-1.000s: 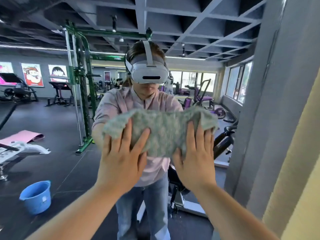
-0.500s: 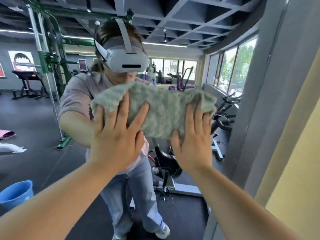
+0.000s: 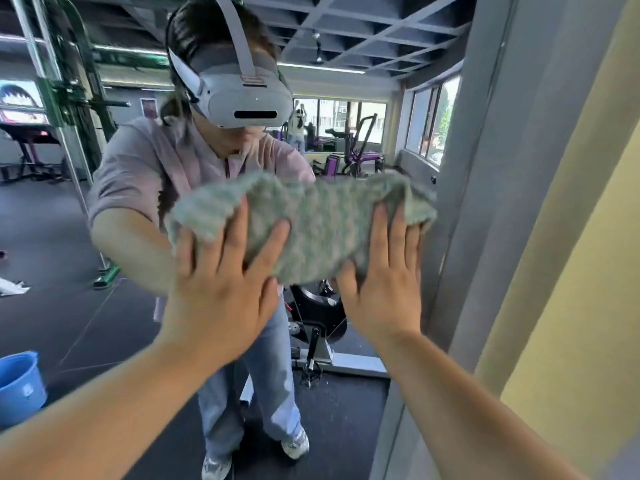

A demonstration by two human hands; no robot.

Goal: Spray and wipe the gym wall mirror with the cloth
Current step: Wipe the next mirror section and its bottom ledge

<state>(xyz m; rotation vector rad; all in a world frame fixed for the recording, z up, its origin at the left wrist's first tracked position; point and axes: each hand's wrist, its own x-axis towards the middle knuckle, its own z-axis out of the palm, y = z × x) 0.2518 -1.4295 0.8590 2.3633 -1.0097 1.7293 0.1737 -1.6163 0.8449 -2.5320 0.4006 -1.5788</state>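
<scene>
Left grip [image 3: 221,289]: released, fingers straight and spread. The fingers press flat on the lower left part of the cloth [image 3: 311,230]; nothing is clasped. The palm lies below the cloth's bottom edge.

Right grip [image 3: 384,289]: released, fingers straight and close together. The fingertips press flat on the lower right part of the cloth. The thumb points toward 10 o'clock at the cloth's bottom edge.

Cloth: pale green, nubby, spread wide and held flat against the mirror [image 3: 69,323] by both grips. It sits at the centre of the view. Its right end is bunched at 3 o'clock of its own span, just beside the grey frame [image 3: 485,202] that borders the mirror.

Mirror: fills the view from the centre out to 9 o'clock. It reflects the person, who wears a white headset [image 3: 242,95] at 12 o'clock of the cloth, a pale short-sleeved top and blue jeans.

Container: a blue bucket [image 3: 19,382] stands upright on the dark floor in the reflection, at 8 o'clock of the view and well apart from the cloth. The left edge cuts it off. What it holds cannot be told.

Other reflected items: a green cable machine [image 3: 69,98] at 10 o'clock and an exercise bike [image 3: 318,313] at 6 o'clock of the cloth, between the two forearms.

A yellow wall [image 3: 571,271] lies beyond the grey frame at 3 o'clock.
</scene>
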